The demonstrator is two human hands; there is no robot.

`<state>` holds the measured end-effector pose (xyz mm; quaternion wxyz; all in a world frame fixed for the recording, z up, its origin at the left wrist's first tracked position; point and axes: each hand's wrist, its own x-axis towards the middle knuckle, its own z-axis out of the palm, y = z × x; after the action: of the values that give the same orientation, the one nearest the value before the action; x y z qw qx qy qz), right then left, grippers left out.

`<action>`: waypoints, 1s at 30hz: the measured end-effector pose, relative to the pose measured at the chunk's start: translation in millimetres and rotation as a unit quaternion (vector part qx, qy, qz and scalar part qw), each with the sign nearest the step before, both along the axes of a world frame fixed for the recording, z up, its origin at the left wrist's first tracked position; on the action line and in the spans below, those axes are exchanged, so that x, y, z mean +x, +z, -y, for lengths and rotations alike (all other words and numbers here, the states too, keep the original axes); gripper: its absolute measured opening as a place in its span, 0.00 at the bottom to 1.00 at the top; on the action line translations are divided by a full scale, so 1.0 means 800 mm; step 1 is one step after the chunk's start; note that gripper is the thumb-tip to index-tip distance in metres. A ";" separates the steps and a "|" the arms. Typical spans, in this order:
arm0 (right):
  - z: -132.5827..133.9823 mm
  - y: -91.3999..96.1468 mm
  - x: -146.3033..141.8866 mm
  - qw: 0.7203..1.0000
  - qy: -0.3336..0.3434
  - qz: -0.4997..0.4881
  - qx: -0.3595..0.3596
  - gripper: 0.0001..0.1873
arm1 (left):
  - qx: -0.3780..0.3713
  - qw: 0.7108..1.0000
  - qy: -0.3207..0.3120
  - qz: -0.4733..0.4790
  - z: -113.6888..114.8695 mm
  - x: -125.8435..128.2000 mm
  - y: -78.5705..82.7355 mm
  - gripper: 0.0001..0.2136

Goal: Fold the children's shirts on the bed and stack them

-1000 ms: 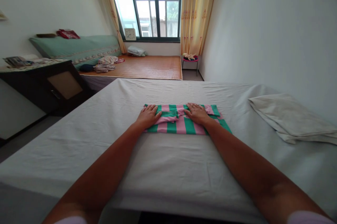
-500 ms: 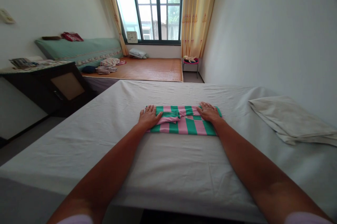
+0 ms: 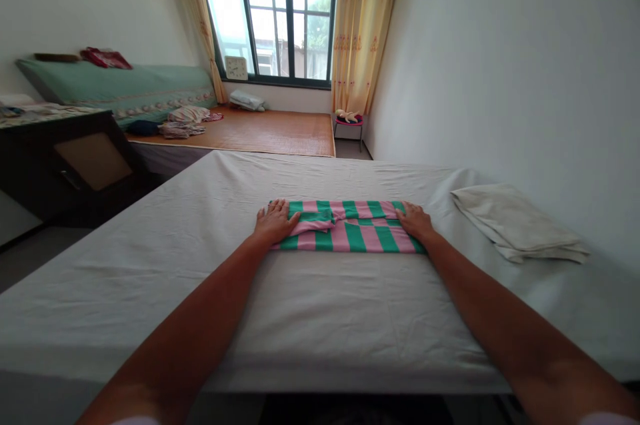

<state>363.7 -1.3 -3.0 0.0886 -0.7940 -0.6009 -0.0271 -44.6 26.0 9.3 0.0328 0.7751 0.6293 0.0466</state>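
One striped cloth [image 3: 367, 237], pink and green, folded into a long strip, under two hands.
Laid flat on one pale sheet [image 3: 325, 325], near the middle. At the cloth's left end, one left hand [image 3: 275, 221], palm down, unclenched, fingers spread; at its right end, one right hand [image 3: 416, 219], likewise palm down and unclenched. To the right, well apart: one beige cloth [image 3: 520, 222], folded. Farther off: one dark cabinet [image 3: 30, 165], one brown mat [image 3: 280, 128], one square clock [image 3: 236, 68], one window [image 3: 270, 25] between two yellow curtains [image 3: 353, 25].
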 end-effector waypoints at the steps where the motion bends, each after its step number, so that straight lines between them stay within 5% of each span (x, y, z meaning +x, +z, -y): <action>1: 0.004 0.004 -0.001 1.000 -0.005 -0.005 0.004 0.27 | 0.001 1.000 -0.001 0.001 -0.001 0.000 0.000 0.33; 7: 0.019 0.029 -0.006 0.999 -0.014 -0.039 -0.022 0.25 | 0.003 1.000 -0.004 0.018 -0.003 -0.003 -0.003 0.32; 15: 0.019 0.047 -0.016 0.991 -0.082 0.012 -0.104 0.39 | 0.000 0.999 -0.012 0.031 -0.004 -0.007 -0.002 0.31; 21: 0.010 0.053 -0.026 0.990 -0.059 -0.114 -0.066 0.17 | 0.019 0.997 -0.023 0.069 -0.001 -0.010 0.003 0.26; 26: -0.003 0.077 -0.088 0.944 0.039 -0.328 0.020 0.08 | 0.067 0.983 -0.011 0.170 -0.006 -0.021 0.012 0.19; 30: -0.020 0.103 -0.186 0.842 0.168 -0.513 0.025 0.05 | 0.104 0.958 0.019 0.267 -0.013 -0.033 0.014 0.20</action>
<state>215.1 14.8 79.2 0.4070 -0.5789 -0.5931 0.3841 -71.0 36.6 20.6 0.1181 0.7213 0.6040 0.3178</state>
